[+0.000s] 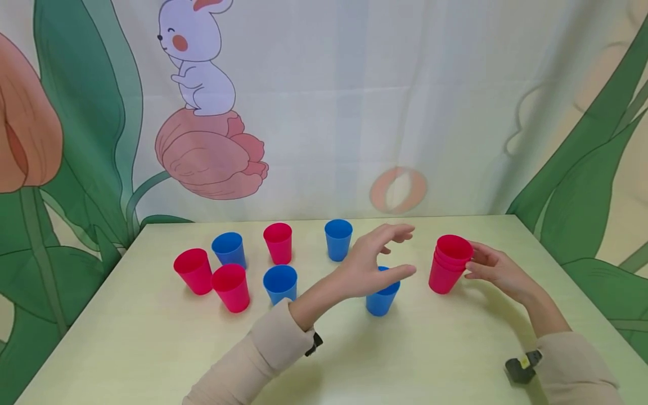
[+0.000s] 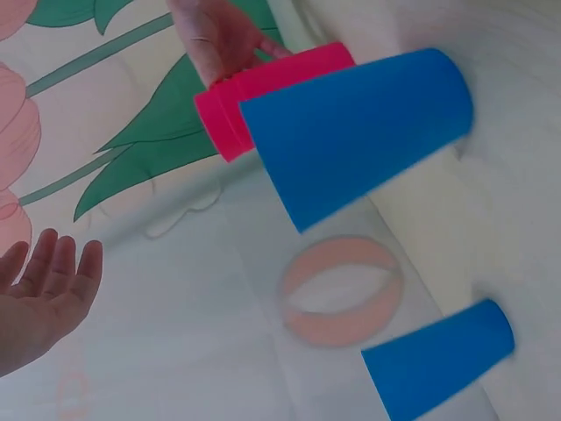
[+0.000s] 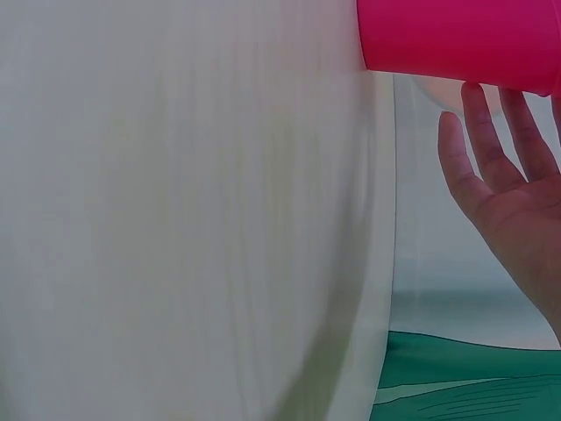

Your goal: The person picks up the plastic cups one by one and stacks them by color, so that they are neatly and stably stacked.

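Observation:
On the right of the table stands a stack of nested red cups (image 1: 444, 278), upright with the open ends up. My right hand (image 1: 506, 274) is at the stack's right side, its fingertips right at the upper rims; in the right wrist view the fingers (image 3: 491, 158) extend loosely below the red wall. My left hand (image 1: 372, 261) hovers with fingers and thumb spread and nothing between them. It overlaps a blue cup (image 1: 381, 305) in the head view, partly hiding its rim. The left wrist view shows that blue cup (image 2: 368, 132) in front of the red stack.
Left of my left hand stand several single cups: a blue cup (image 1: 338, 241) at the back, a red cup (image 1: 278, 244), another blue cup (image 1: 280, 283) partly behind my forearm, and more red and blue ones farther left. A printed curtain (image 1: 304, 112) hangs behind the table (image 1: 126, 337).

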Action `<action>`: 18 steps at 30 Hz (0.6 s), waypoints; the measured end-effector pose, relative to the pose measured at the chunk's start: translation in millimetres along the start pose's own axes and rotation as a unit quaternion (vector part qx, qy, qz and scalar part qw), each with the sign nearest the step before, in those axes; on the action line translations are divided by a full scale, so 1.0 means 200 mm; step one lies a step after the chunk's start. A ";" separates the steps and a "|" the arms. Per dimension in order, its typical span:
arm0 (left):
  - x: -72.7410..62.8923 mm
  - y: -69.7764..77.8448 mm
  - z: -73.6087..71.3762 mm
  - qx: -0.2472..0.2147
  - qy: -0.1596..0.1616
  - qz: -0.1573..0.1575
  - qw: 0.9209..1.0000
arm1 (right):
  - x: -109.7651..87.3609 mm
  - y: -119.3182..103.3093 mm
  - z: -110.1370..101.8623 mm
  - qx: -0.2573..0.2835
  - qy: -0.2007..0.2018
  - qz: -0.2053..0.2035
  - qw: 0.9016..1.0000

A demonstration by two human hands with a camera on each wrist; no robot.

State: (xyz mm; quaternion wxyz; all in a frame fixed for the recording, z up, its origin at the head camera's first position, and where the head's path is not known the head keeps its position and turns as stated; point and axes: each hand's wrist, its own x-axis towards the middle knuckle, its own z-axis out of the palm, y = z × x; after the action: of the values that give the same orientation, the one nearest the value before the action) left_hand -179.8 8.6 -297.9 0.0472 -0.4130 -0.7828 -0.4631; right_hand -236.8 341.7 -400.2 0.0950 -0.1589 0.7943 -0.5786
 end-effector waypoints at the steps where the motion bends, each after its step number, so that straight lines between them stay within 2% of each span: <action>1: -0.01 -0.01 -0.01 0.004 -0.004 0.004 1.000 | 0.00 0.00 0.00 0.001 -0.001 -0.001 1.000; 9: -0.15 -0.05 -0.11 0.039 -0.029 0.002 0.999 | 0.01 0.00 0.00 0.002 -0.002 0.000 1.000; 18: -0.26 -0.10 -0.19 0.071 -0.030 0.004 0.997 | 0.00 0.00 0.00 -0.002 0.002 0.008 1.000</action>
State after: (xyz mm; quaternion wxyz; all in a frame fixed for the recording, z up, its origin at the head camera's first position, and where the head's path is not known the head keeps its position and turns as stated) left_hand -171.5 -57.4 -314.0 0.0550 -0.4249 -0.8134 -0.3935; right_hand -236.2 341.9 -399.4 0.0975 -0.1519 0.7969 -0.5766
